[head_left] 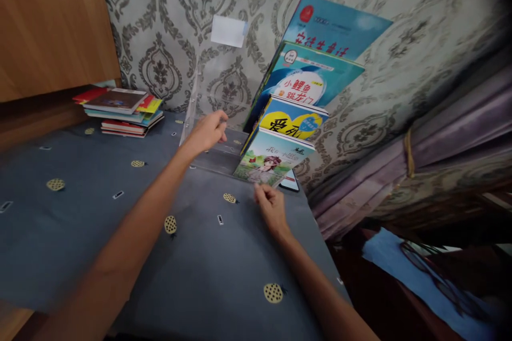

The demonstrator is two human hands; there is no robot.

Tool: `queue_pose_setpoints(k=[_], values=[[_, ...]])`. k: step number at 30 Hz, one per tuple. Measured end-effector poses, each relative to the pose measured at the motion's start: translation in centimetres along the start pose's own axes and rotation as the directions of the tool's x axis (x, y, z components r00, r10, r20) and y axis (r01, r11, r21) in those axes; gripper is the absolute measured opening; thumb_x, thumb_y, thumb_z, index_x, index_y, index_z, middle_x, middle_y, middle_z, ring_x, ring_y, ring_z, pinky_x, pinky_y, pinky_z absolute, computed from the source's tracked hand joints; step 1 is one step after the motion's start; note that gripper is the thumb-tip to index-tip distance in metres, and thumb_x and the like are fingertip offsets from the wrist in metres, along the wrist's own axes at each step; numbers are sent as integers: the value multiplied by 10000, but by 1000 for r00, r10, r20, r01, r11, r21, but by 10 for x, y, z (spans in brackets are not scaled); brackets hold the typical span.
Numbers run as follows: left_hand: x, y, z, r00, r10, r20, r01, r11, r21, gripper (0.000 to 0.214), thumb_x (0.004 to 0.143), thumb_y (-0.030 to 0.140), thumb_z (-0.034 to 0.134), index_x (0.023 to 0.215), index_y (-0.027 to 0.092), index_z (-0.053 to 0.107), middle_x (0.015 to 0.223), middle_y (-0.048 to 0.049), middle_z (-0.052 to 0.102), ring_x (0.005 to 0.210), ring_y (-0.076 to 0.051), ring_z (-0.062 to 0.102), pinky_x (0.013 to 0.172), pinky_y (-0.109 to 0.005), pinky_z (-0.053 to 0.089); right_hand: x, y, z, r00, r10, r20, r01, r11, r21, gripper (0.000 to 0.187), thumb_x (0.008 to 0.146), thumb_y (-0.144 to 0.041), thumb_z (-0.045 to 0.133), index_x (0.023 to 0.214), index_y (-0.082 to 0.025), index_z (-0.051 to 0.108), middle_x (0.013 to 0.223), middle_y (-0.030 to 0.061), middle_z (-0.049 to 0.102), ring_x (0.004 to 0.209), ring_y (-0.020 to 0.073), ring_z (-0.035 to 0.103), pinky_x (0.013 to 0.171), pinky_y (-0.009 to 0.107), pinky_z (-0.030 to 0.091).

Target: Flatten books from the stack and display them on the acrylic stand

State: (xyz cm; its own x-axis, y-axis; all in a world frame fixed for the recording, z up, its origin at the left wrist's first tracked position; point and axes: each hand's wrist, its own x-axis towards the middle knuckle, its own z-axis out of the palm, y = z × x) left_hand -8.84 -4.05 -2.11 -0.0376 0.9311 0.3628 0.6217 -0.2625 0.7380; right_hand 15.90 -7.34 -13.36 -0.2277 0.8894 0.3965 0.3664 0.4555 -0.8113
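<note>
A clear plastic tiered book stand [218,162] leans back against the wall on the table. Its right side holds several upright books in steps: a small green-blue book [276,162] in front, a yellow and blue book [294,120], a teal book [320,72], and a tall blue book [340,24] at the back. My left hand [210,130] is over the stand's left part, fingers curled, with nothing visible in them. At the lower front edge of the small book, my right hand [272,208] is closed. Whatever its fingers may grip is hidden.
A pile of books [120,109] lies at the back left, beside a wooden cabinet [56,26]. A phone [291,181] sits partly behind the front book. Right of the table edge are a purple curtain [372,165], a blue cloth [388,250] and glasses [430,266].
</note>
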Motion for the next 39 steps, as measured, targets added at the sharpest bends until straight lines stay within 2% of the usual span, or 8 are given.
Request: queue_pose_setpoints(k=[8, 11, 14, 19, 25, 30, 34, 39], values=[[6, -10, -25, 972, -11, -236, -13, 995, -101, 285, 945, 143, 407, 1191, 148, 551, 848, -40, 701, 744, -155, 694, 794, -326, 566, -11, -21, 45, 927, 12, 374, 53, 985, -163, 462, 926, -488, 404, 550, -229, 332, 534, -43, 311, 511, 114, 336, 527, 271, 227], [8, -21, -32, 897, 80, -435, -40, 994, 100, 237, 910, 124, 447, 1089, 168, 595, 990, -71, 705, 992, -213, 678, 965, -408, 521, -15, -20, 53, 913, -28, 407, 130, 965, -226, 431, 931, -463, 394, 576, -226, 334, 547, -34, 365, 517, 118, 372, 548, 279, 224], [8, -32, -37, 821, 164, -546, 30, 944, 328, 225, 897, 124, 474, 1071, 171, 609, 1149, -115, 671, 1196, -270, 590, 1082, -457, 437, -17, -16, 54, 914, -72, 400, 183, 952, -245, 427, 948, -456, 392, 592, -225, 344, 566, -22, 418, 524, 124, 406, 562, 282, 241], [3, -59, -50, 782, 114, -613, 251, 842, 477, 372, 889, 158, 496, 1256, 140, 553, 1433, -179, 539, 1458, -344, 338, 1173, -541, 324, -18, -13, 52, 908, -104, 407, 205, 955, -213, 430, 962, -461, 380, 605, -231, 312, 570, -21, 425, 527, 134, 426, 564, 280, 264], [-4, -120, -96, 821, -144, -552, 498, 653, 571, 535, 904, 180, 455, 1428, 76, 432, 1589, -249, 345, 1524, -388, 190, 1156, -673, 254, -18, -17, 50, 900, -119, 420, 230, 947, -224, 427, 982, -446, 361, 618, -229, 305, 580, -25, 420, 536, 130, 416, 576, 283, 258], [-14, -169, -138, 870, -175, -462, 487, 461, 742, 576, 893, 104, 355, 1466, 78, 405, 1570, -252, 383, 1512, -396, 226, 1110, -738, 247, -19, -15, 51, 899, -126, 418, 249, 935, -252, 425, 992, -429, 364, 622, -224, 318, 585, -23, 431, 545, 130, 421, 582, 286, 247], [-18, -183, -153, 919, -160, -359, 393, 376, 839, 545, 873, 85, 356, 1405, 103, 475, 1461, -255, 520, 1434, -401, 375, 1053, -757, 292, -19, -12, 52, 901, -124, 415, 249, 933, -262, 419, 992, -418, 364, 623, -224, 322, 585, -24, 433, 542, 128, 420, 577, 284, 242], [-16, -177, -161, 948, -127, -292, 318, 342, 884, 439, 902, 69, 309, 1224, 96, 607, 1264, -271, 648, 1204, -409, 596, 992, -707, 353, -18, -13, 51, 900, -112, 422, 248, 927, -282, 410, 992, -399, 372, 624, -222, 328, 590, -22, 448, 549, 127, 439, 579, 284, 236]])
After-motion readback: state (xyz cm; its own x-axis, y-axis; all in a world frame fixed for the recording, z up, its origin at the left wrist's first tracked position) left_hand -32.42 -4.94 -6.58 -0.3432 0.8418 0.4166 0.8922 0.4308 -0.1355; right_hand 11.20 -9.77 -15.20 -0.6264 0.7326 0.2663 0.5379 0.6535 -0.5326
